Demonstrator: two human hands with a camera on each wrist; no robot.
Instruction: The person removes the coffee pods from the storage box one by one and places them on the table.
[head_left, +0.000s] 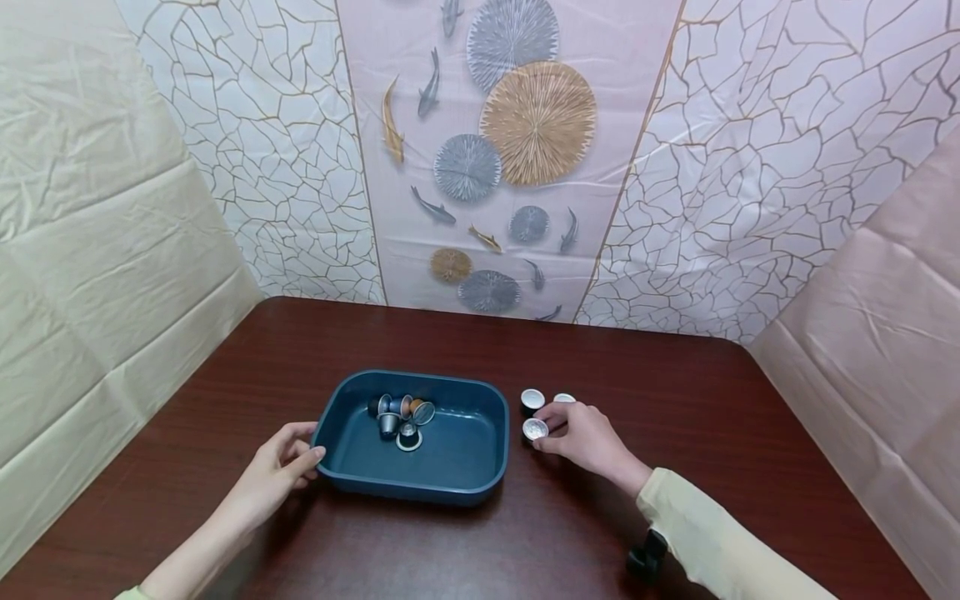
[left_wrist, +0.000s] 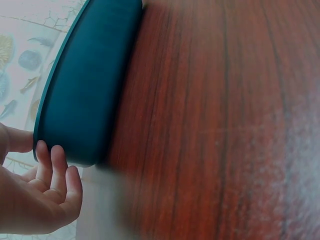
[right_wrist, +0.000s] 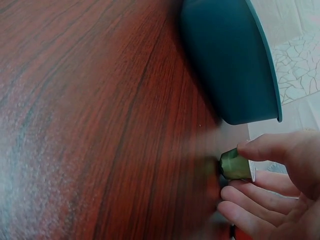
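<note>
In the head view, my left hand (head_left: 266, 477) grips the left rim of a dark blue rectangular tub (head_left: 405, 490), thumb over the edge and fingers against the outer wall. Several coffee capsules (head_left: 388, 425) lie jumbled inside, toward the tub's back left. Right of the tub, my right hand (head_left: 588, 437) pinches a green coffee capsule (right_wrist: 235, 166) between thumb and fingers. Its pale foil lid faces up, and its narrow base is close over the table. Two more capsules stand lid up just behind: one with a dark body (head_left: 532, 401), another (head_left: 564, 398) partly hidden by the hand.
Everything rests on a dark red-brown wooden table (head_left: 600, 533). Patterned cloth (head_left: 300, 167) hangs behind its far edge, with plain pale cloth (head_left: 82, 275) along the left side. A small black object (head_left: 647, 557) sits at the right sleeve's cuff.
</note>
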